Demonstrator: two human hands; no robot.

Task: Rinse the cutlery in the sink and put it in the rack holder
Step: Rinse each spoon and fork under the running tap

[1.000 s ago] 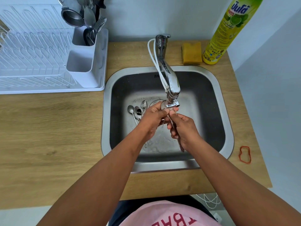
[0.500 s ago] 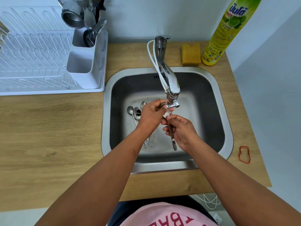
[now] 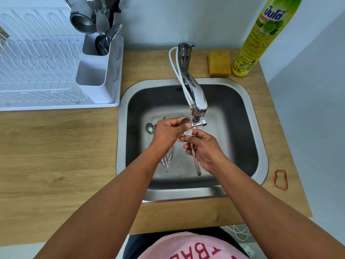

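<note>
Both hands work over the steel sink (image 3: 260, 146), right under the tap (image 3: 197, 101). My right hand (image 3: 204, 149) grips a metal spoon (image 3: 197, 165) by the middle, its handle pointing down toward me. My left hand (image 3: 168, 133) pinches the spoon's bowl end beneath the spout, where water runs. Several more spoons (image 3: 150, 128) lie on the sink floor, partly hidden by my left wrist. The white cutlery holder (image 3: 93, 85) stands on the rack's right side; its far compartment holds spoons and forks (image 3: 107, 37), its near one looks empty.
A white dish rack (image 3: 37, 71) fills the counter's left, with a steel cup (image 3: 82, 19) tipped above the holder. A yellow sponge (image 3: 219, 63) and a yellow dish-soap bottle (image 3: 261, 38) stand behind the sink. A red rubber band (image 3: 281, 179) lies right of it.
The spoon's handle has swung a little left and lower in my right hand. My left hand shifted slightly left along the bowl end under the spout.
</note>
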